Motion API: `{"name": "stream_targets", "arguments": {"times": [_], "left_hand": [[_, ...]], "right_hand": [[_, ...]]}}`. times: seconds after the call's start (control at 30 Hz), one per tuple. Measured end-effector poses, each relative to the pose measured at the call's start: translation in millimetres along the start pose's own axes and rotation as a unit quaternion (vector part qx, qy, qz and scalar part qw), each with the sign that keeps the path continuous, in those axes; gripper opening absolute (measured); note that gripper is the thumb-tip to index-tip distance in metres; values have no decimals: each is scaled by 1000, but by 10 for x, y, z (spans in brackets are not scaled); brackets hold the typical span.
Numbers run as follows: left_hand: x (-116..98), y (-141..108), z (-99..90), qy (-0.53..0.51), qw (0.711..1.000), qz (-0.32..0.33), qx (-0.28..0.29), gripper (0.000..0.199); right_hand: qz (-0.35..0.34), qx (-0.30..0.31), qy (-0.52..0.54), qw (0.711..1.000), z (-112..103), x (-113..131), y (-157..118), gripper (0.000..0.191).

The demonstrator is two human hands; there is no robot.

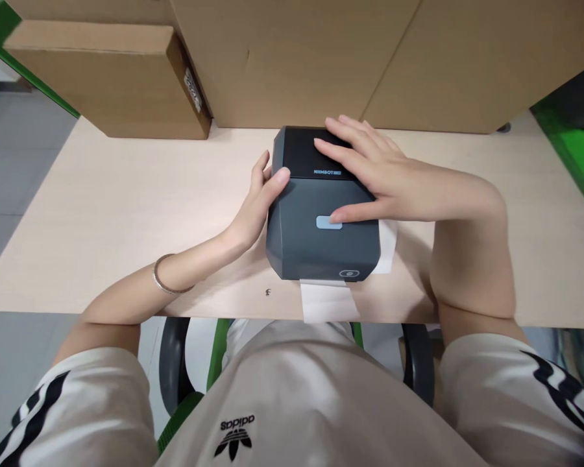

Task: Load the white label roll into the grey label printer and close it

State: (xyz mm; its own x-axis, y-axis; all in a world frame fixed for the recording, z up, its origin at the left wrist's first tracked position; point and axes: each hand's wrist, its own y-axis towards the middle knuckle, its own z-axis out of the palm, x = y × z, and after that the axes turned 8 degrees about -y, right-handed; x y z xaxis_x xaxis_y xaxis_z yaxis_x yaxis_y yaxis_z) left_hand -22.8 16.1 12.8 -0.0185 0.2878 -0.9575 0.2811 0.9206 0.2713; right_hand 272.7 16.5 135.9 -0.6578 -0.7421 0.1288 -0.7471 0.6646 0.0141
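A dark grey label printer (299,237) with a black top panel marked NIIMBOT stands on the table, close to its near edge. My left hand (260,198) holds the printer's left side, the thumb over the upper edge and the other fingers partly hidden along the side. Across the black panel lies my right hand (370,162), fingers spread, its thumb on the light blue button (327,222). A white paper strip (328,301) sticks out from under the printer's front and reaches the table edge. More white paper (388,246) shows at its right side, under my right hand.
Large cardboard (311,58) stands along the back of the pale wooden table (126,220). A cardboard box (111,91) sits at the back left. A small dark bit (268,292) lies near the front edge. Below are chair armrests (174,363).
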Motion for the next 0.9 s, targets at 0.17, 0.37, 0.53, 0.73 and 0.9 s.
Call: {"name": "stream_targets", "arguments": {"times": [0.17, 0.37, 0.53, 0.73, 0.9], "left_hand": [[21, -54, 1, -56, 997, -44, 20, 90], [100, -64, 3, -44, 998, -37, 15, 94], [105, -62, 6, -24, 999, -23, 9, 91], [133, -54, 9, -37, 999, -15, 13, 94], [164, -48, -17, -78, 997, 4, 6, 95]], "right_hand": [[1, 8, 14, 1000, -14, -34, 0, 110], [-17, 13, 38, 999, 9, -37, -13, 107], [-42, 34, 68, 996, -78, -170, -99, 104], [-29, 45, 91, 994, -59, -574, -382, 120], [15, 87, 102, 991, 103, -682, -360, 153]]}}
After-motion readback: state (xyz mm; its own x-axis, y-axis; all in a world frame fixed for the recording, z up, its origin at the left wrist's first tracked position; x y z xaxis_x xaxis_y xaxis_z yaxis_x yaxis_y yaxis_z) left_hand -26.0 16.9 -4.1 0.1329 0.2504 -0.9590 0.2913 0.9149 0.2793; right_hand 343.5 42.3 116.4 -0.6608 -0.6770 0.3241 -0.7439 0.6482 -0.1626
